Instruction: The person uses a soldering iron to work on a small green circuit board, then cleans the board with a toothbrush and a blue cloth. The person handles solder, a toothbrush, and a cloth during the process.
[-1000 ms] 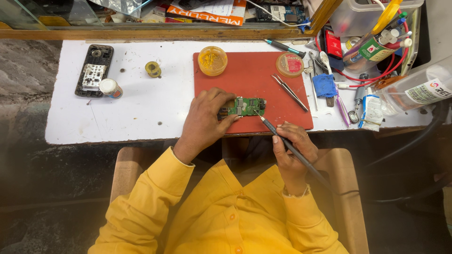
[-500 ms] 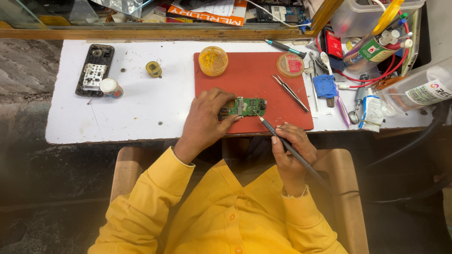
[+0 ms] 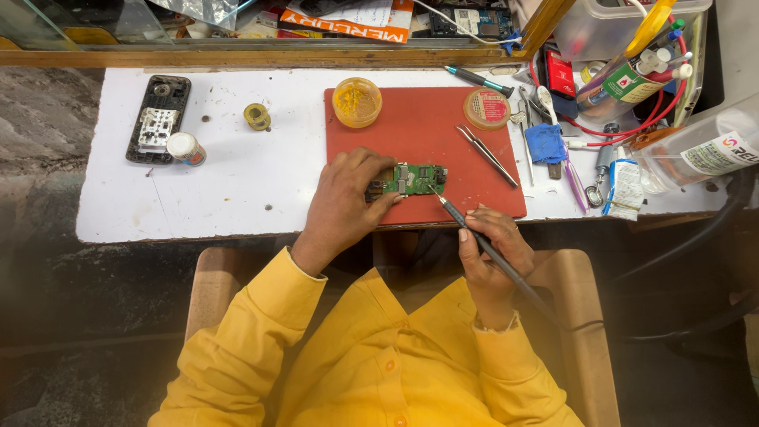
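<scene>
A small green circuit board (image 3: pixel 419 179) lies on a red work mat (image 3: pixel 419 126) on the white bench. My left hand (image 3: pixel 344 198) rests on the mat and pinches the board's left end, holding it flat. My right hand (image 3: pixel 490 253) grips a black soldering iron (image 3: pixel 474 237) like a pen, below the mat's front edge. The iron's tip sits at the board's lower right corner. Its cable trails off past my right wrist. Both sleeves are yellow.
Tweezers (image 3: pixel 489 154), a yellow paste tub (image 3: pixel 356 102) and a round tin (image 3: pixel 486 108) lie on the mat. An opened phone body (image 3: pixel 156 119), a small jar (image 3: pixel 186 148) and a solder reel (image 3: pixel 257 117) sit left. Tools, wires, bottles and a clear bin (image 3: pixel 704 146) crowd the right.
Nothing has clearly moved; both hands keep their hold and the iron's tip stays at the board's right end.
</scene>
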